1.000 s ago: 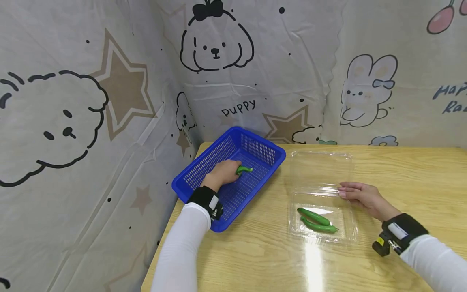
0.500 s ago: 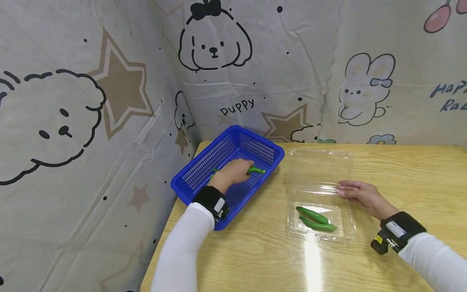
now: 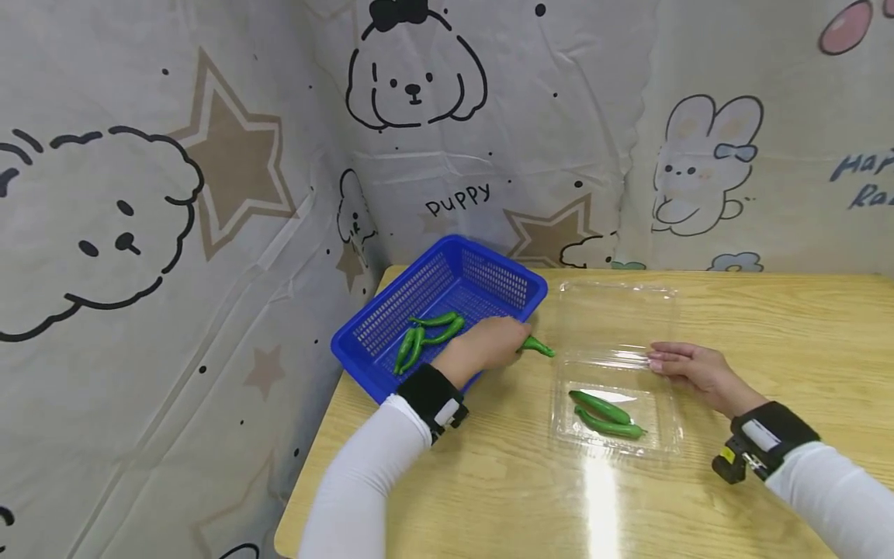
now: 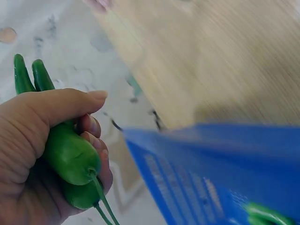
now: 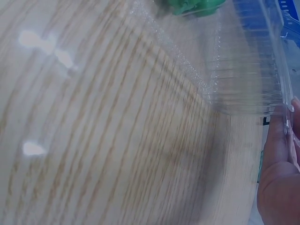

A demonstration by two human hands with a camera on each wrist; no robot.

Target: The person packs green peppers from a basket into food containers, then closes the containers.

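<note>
The left hand (image 3: 489, 344) curled round two green peppers (image 4: 70, 154), held just past the basket's (image 3: 391, 310) right rim over the desk (image 3: 768, 326). The right hand (image 3: 687, 369) lay with straight fingers on the clear box's (image 3: 663, 435) hinge edge, two more peppers (image 3: 604, 415) inside.

A light wooden table (image 3: 768, 326) stands in the corner of a cartoon-printed cloth backdrop. On it, at the far left corner, lies a blue perforated basket (image 3: 391, 310). Just right of the basket lies an open clear plastic clamshell box (image 3: 663, 446), its lid apparently folded flat on the wood behind it.
</note>
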